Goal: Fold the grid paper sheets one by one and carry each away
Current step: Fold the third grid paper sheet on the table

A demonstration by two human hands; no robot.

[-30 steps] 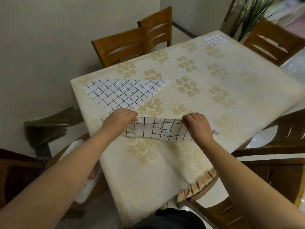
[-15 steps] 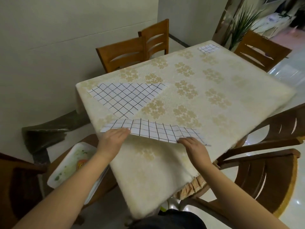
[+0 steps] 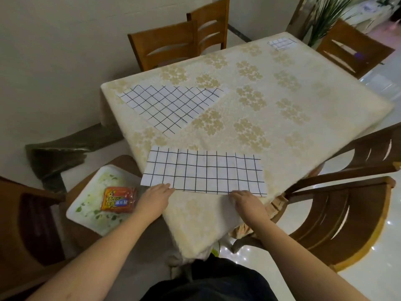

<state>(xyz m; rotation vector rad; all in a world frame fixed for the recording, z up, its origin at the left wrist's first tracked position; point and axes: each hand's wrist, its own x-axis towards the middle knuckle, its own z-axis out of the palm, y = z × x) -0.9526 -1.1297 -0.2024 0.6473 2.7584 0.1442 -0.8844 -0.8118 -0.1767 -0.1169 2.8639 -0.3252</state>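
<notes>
Dim dining room, floral-cloth bench (image 3: 282,109). Folded grid paper strip (image 3: 204,171) flat at near edge, left hand (image 3: 155,197) and right hand (image 3: 247,202) pressing its near edge, fingers flat, not pinching. 1 grid sheet (image 3: 171,105) left; 1 small folded piece (image 3: 281,43) at far corner.

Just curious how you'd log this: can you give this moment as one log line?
step: folding | sheet: folded strip, near table edge | left hand: on near edge | right hand: on near edge | unfolded sheet: waiting

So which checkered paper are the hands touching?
The long folded paper at the near table edge. Both the left hand and the right hand touch its near edge; the other two lie untouched farther back.
</notes>
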